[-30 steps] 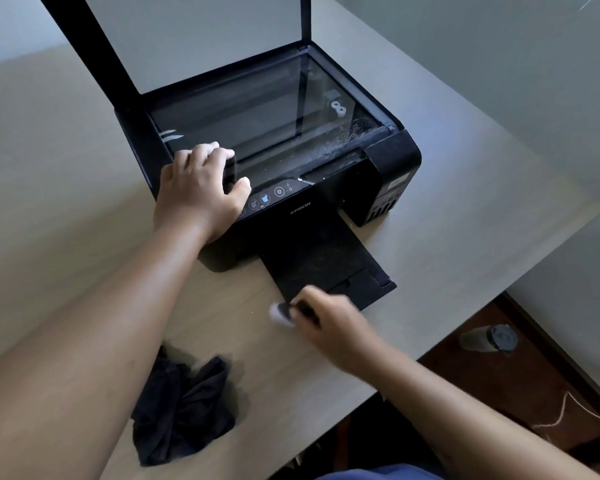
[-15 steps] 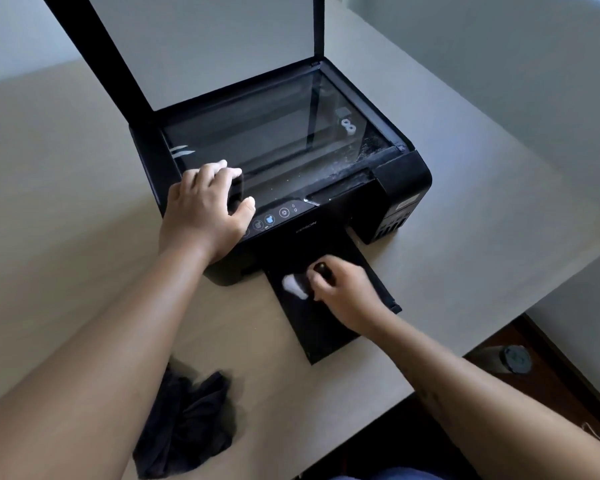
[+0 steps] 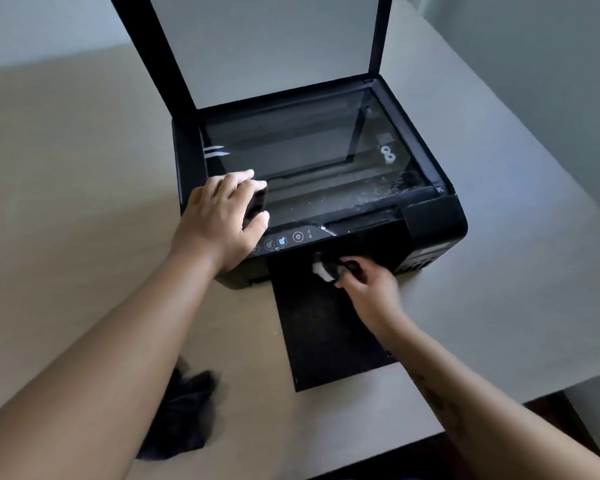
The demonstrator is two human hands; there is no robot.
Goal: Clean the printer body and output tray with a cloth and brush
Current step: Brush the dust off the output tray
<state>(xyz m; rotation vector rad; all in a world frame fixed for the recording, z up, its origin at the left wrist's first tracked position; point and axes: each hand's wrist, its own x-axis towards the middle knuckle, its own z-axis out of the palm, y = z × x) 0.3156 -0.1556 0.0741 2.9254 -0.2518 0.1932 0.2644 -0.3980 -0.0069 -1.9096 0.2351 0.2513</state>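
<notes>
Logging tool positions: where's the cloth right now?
Head view, lower left: the black cloth lies crumpled on the table, unheld, beside the left forearm and left of the output tray.

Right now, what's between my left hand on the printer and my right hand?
In the head view, the black printer's control panel with round buttons lies between the left hand and the right hand gripping the white-bristled brush.

pale beige table against grey walls, dark brown floor below
</notes>
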